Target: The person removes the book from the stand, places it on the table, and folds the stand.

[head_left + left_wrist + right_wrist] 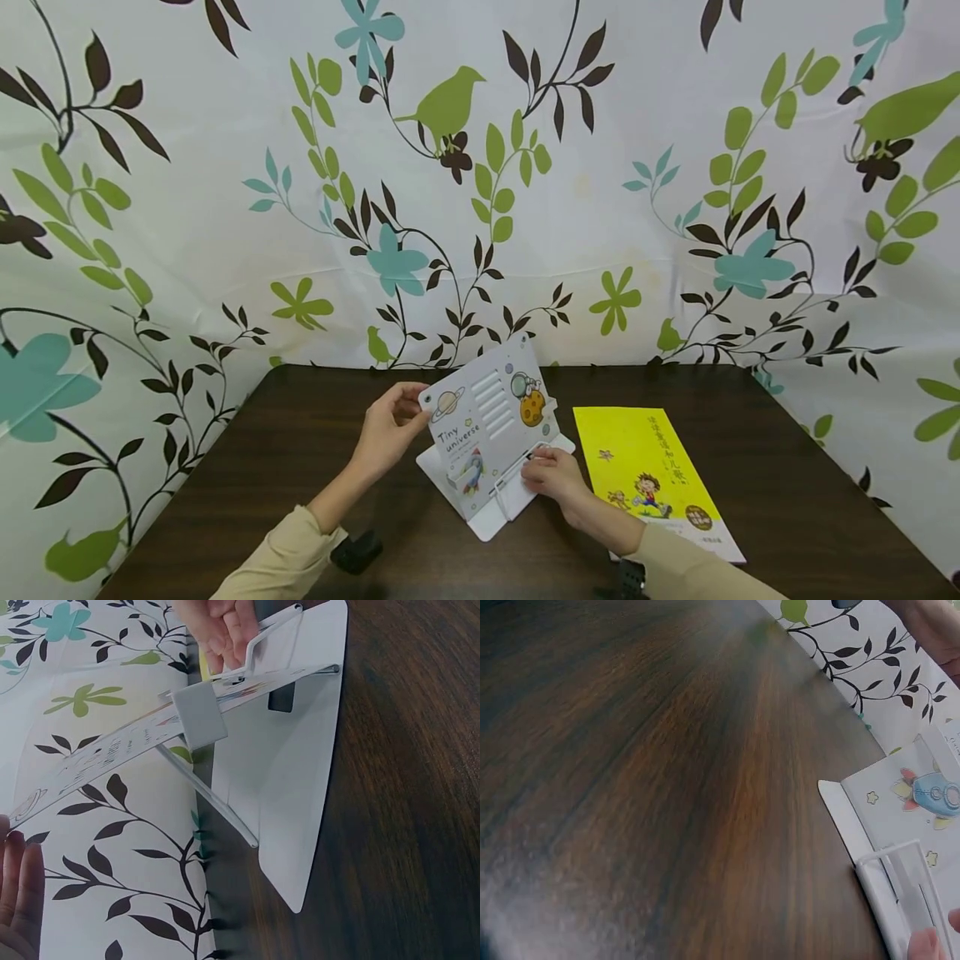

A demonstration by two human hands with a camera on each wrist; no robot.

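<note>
A white book stand (468,406) with space drawings and the words "Tiny universe" leans tilted back on its white base (487,527). My left hand (384,435) pinches the upper left corner of the panel between thumb and fingers. Low on the panel's front, my right hand (557,477) holds the white wire page holder (891,850) with thumb and fingertips. In the left wrist view a metal support rod (210,796) runs from behind the panel to the base. Small white side clips (199,716) stick out from the panel.
A yellow picture book (622,458) lies on the dark wooden table (300,450), to the right of the stand and partly under the right forearm. Behind the table's far edge hangs a patterned cloth (570,208) with leaves and birds.
</note>
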